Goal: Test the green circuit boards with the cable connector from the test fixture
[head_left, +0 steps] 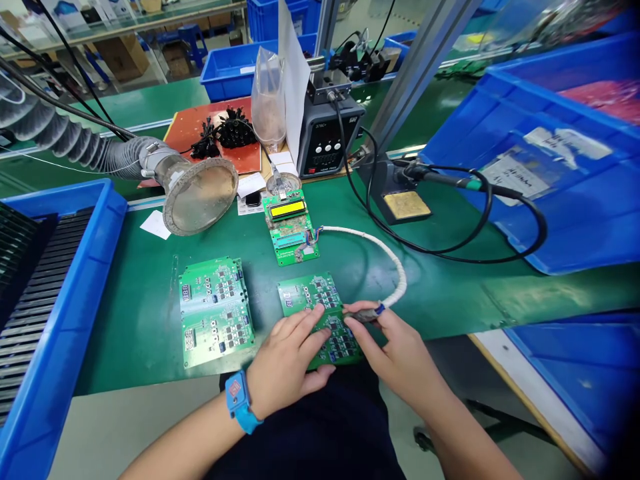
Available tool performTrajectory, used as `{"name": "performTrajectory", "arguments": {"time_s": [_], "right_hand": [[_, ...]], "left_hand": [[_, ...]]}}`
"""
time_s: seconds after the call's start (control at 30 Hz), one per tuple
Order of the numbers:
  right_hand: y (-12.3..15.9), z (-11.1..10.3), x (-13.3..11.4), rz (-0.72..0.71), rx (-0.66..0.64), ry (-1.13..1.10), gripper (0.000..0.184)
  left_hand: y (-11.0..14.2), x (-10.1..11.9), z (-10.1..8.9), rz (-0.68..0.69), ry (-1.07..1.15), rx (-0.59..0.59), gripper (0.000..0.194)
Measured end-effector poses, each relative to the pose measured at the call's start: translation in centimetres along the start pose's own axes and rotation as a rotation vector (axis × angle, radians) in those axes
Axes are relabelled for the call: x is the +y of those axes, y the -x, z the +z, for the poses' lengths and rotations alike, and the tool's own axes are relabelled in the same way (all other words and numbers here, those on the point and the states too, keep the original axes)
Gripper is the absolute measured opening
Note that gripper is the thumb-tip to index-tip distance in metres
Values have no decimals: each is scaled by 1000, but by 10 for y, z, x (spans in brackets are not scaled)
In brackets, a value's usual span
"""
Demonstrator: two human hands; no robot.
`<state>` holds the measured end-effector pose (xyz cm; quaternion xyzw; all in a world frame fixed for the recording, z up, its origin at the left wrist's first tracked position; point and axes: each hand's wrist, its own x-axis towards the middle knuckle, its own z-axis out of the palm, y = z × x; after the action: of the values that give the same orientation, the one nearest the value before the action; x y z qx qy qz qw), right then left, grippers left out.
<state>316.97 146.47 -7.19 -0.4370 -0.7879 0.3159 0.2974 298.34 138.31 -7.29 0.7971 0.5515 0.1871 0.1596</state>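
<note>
My left hand (285, 353) lies over a green circuit board (305, 290), its fingers pressed on the top and its thumb at the near edge. Between the thumb and fingers of my right hand (395, 347) is a dark, tape-wrapped programming probe (367, 314), its tip at the board's right edge. From the probe a white-wrapped cable (395, 257) curves back to a tester board (290, 230) with a lit yellow display. On the left sits a stack of similar circuit boards (217, 313). My fingers hide part of the board beneath them.
A fume extractor nozzle (200, 197) hangs over the bench at left. Behind stands a soldering station (330, 130), its iron (460, 180) resting in a holder to the right. Blue bins (95, 247) flank the green bench, and black cables loop across its right side.
</note>
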Motion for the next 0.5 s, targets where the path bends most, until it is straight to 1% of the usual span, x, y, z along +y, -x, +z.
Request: {"name": "performTrajectory", "arguments": {"time_s": [0.23, 0.43, 0.5], "right_hand": [[-1, 4, 0, -59, 20, 53, 11], [0, 7, 2, -11, 48, 16, 11], [0, 6, 2, -4, 38, -2, 12]], "left_hand": [[-1, 2, -1, -12, 4, -9, 48], [-5, 8, -13, -56, -20, -70, 47], [-7, 11, -16, -62, -29, -61, 43]]}}
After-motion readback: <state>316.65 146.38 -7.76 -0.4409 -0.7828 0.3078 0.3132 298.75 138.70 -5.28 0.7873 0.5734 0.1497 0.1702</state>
